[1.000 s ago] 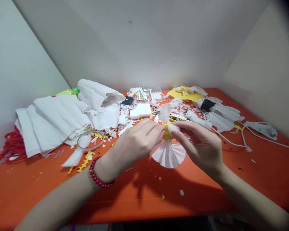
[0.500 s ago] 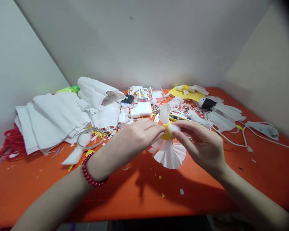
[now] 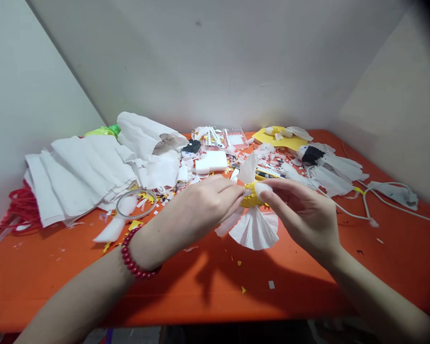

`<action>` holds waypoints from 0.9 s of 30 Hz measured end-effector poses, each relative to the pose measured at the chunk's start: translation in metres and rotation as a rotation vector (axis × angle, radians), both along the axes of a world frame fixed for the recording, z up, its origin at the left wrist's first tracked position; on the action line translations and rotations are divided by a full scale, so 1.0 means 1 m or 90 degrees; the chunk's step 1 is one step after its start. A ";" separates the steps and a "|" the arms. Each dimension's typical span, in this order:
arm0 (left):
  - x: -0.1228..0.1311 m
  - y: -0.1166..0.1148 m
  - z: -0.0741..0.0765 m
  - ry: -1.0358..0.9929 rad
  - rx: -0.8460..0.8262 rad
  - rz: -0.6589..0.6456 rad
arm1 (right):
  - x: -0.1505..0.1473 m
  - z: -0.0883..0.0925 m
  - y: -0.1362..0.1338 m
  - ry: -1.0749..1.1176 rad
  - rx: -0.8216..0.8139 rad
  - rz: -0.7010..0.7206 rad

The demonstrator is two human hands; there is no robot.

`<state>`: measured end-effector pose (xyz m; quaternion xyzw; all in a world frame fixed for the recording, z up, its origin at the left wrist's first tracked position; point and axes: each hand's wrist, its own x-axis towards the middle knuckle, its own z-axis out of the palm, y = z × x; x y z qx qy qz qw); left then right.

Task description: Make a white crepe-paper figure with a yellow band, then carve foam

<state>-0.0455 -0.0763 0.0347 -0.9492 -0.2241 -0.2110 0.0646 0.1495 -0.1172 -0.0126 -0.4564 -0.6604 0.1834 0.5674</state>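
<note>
Turned slightly since the earlier frame, the yellow-and-white figure (image 3: 251,196) shows more of its scaly yellow side between two pinching hands.
Nearer the wearer than the white foam block (image 3: 215,162) and to its right, the figure hangs above the orange table (image 3: 146,306), a pleated white fan (image 3: 255,231) spreading beneath it. The left hand (image 3: 209,203), directly on the near side of the block, has its fingers bunched at the yellow body's left end; the exact contact is partly hidden. The right hand (image 3: 308,217), right of the block, clamps the white rounded end (image 3: 261,188) between thumb and forefinger, other fingers loosely curled.
</note>
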 end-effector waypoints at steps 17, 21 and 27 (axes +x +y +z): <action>0.006 -0.010 -0.005 0.074 0.047 0.084 | -0.009 0.006 -0.002 -0.098 0.035 -0.058; 0.007 -0.008 -0.005 0.072 0.030 0.076 | -0.008 0.006 -0.001 -0.095 0.038 -0.051; 0.005 -0.008 -0.001 0.066 -0.034 0.078 | -0.005 0.004 -0.002 -0.049 -0.009 -0.030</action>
